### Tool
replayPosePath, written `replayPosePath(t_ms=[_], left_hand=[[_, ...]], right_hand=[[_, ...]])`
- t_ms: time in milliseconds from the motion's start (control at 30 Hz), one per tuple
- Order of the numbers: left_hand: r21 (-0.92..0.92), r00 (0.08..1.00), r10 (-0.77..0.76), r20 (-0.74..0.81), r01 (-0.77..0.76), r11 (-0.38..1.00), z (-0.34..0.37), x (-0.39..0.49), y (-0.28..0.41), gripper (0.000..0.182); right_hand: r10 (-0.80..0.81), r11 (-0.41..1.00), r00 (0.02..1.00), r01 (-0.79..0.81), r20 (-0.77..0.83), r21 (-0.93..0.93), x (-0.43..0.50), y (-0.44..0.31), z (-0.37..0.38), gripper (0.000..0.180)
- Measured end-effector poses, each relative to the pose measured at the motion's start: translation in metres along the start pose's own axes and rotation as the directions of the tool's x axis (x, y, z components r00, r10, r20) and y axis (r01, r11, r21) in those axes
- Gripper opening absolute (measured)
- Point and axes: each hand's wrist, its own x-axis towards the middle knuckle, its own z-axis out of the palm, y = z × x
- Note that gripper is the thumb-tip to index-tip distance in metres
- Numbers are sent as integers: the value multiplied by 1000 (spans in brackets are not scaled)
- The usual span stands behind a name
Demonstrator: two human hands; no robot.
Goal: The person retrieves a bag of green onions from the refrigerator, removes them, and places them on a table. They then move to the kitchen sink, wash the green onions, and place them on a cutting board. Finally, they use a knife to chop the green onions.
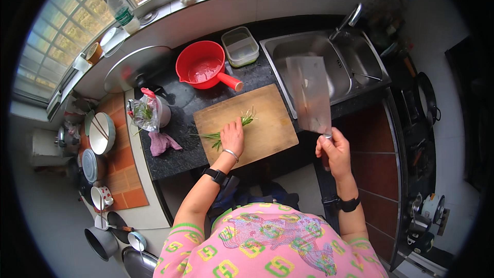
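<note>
My left hand (232, 138) rests over a small bunch of scallions (247, 118) on a wooden cutting board (266, 131). White root ends stick out past my fingertips, and green leaves show on the other side of the hand. The palm hides the middle of the bunch. In my right hand (335, 152) is a cleaver (310, 94), gripped by its brown handle. Its broad blade is raised, right of the board and in front of the sink as I see it. The blade does not touch the scallions.
Behind the board stand a red plastic ladle (200, 65) and a clear plastic container (241, 47). A steel double sink (308, 52) lies to the right. On the left are a white tub (164, 112) with a plastic bag of greens (143, 110) and a pink cloth (163, 143).
</note>
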Motion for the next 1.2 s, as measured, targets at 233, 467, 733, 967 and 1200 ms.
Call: replayPosePath(t_ms=[233, 467, 733, 967, 1200], left_hand=[[-91, 999, -14, -41, 10, 996, -6, -3, -3, 71], [-64, 999, 14, -48, -17, 998, 13, 26, -3, 33], [60, 990, 130, -50, -127, 990, 26, 23, -25, 9], [-720, 946, -226, 232, 323, 614, -50, 2, -72, 14], [-906, 789, -536, 299, 411, 100, -118, -67, -121, 4]], right_hand=[[70, 965, 995, -85, -69, -249, 5, 48, -13, 20], [-205, 762, 973, 91, -106, -642, 28, 83, -7, 22], [-414, 258, 903, 238, 115, -936, 104, 167, 8, 24], [-331, 26, 902, 303, 278, -952, 114, 190, 29, 51], [-6, 262, 975, 215, 221, -941, 83, 235, 124, 111]])
